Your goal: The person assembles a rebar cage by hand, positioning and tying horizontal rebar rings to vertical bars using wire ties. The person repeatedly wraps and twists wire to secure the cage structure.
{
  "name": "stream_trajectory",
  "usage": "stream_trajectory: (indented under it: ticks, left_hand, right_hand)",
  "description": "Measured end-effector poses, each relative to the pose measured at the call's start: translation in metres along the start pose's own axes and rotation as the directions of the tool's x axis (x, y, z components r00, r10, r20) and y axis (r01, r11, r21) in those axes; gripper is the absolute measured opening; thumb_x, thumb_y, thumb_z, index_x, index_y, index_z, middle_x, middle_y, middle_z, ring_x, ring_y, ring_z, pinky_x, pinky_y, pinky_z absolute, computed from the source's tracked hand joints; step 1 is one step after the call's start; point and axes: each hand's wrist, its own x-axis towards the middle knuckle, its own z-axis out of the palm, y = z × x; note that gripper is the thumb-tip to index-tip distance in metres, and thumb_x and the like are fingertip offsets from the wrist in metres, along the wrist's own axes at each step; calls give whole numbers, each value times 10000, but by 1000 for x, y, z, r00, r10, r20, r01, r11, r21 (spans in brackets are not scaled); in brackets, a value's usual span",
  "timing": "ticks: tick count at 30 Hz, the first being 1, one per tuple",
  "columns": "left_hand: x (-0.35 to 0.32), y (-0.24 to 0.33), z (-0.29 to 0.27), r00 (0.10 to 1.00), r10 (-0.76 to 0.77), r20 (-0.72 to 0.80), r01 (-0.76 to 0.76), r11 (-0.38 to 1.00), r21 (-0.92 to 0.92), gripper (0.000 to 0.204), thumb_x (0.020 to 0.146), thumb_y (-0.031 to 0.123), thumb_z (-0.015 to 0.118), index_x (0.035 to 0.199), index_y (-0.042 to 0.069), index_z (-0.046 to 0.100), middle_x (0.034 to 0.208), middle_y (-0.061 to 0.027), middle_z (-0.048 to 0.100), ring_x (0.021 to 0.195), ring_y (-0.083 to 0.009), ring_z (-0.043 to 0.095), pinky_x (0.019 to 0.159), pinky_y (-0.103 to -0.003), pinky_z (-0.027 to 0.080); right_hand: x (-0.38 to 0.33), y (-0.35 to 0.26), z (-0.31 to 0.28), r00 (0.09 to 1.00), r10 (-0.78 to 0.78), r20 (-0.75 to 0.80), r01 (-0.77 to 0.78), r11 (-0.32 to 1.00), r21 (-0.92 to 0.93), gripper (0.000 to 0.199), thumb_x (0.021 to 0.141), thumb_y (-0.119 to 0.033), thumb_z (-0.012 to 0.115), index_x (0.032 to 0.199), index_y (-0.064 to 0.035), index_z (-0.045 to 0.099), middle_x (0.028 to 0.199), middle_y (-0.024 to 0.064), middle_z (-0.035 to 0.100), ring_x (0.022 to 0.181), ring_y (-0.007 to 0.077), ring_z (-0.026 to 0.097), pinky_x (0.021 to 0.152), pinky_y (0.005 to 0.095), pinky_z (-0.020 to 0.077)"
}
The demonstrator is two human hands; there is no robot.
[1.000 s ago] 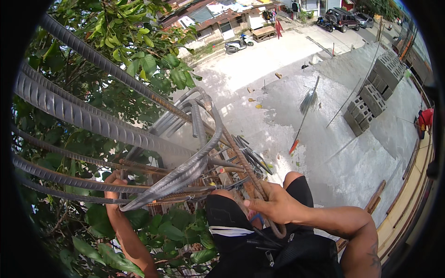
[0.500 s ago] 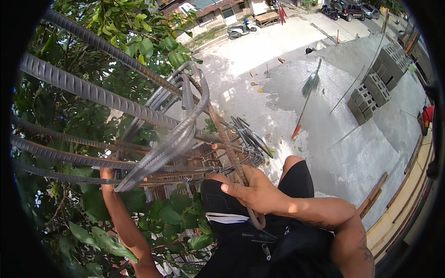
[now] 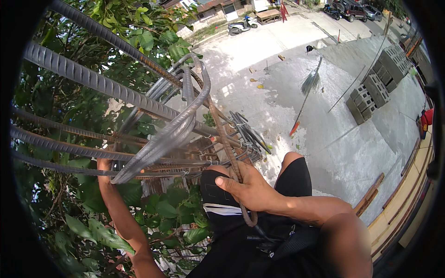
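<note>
Thick ribbed rebars slant in from the left, one above another. Around them hangs a bundle of bent grey steel stirrups, rounded at the top. My right hand is closed around a rusty steel bar that ends below the fist in a small hook, in front of my black shorts. My left arm reaches up through the leaves, and my left hand is at the lower rebars beside the stirrups' lower corner. Its fingers are mostly hidden behind the bars but look curled.
Below the crossing bars, more stirrups are tied with wire. Leafy branches crowd the left. On the concrete slab lie a broom and hollow blocks. Lumber lines the right. Vehicles stand on the far street.
My right hand has shifted slightly left with the rusty bar, whose hook has moved the same way. My left hand stays at the rebars; the stirrups have moved only a little.
</note>
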Motion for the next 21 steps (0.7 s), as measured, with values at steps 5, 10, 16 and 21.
stream_trajectory:
  ticks: [5,10,16,21]
  left_hand:
    - [-2,0,2,999,18,-27,-18,1000,2,407,732,355,649,950,12,635,821,-20,570,747,-140,517,685,-301,415]
    - [2,-3,-3,996,-48,-78,51,998,34,369,688,262,612,953,9,650,808,-30,582,721,-139,518,674,-286,420]
    - [-2,-3,-1,997,16,-72,-15,1000,21,294,635,174,550,848,-19,615,778,-34,573,697,-136,508,637,-280,401]
    - [-12,10,10,999,10,-47,-9,1000,15,277,637,167,550,831,-23,606,776,-36,572,695,-136,506,633,-280,400]
  right_hand:
    - [1,-5,3,1000,3,6,-3,1000,4,601,880,-444,603,1148,88,522,976,213,619,949,258,588,859,366,441]
    - [-5,-10,2,1000,23,-4,-23,1000,-21,619,879,-469,598,1157,80,533,916,179,621,878,222,583,806,355,453]
    - [-15,-24,-3,996,68,63,-78,982,172,530,890,-428,603,1103,57,579,651,13,512,575,95,468,519,283,397]
    - [-14,-30,-4,994,80,76,-87,991,101,434,899,-383,601,1051,24,579,643,7,503,552,102,457,502,288,385]
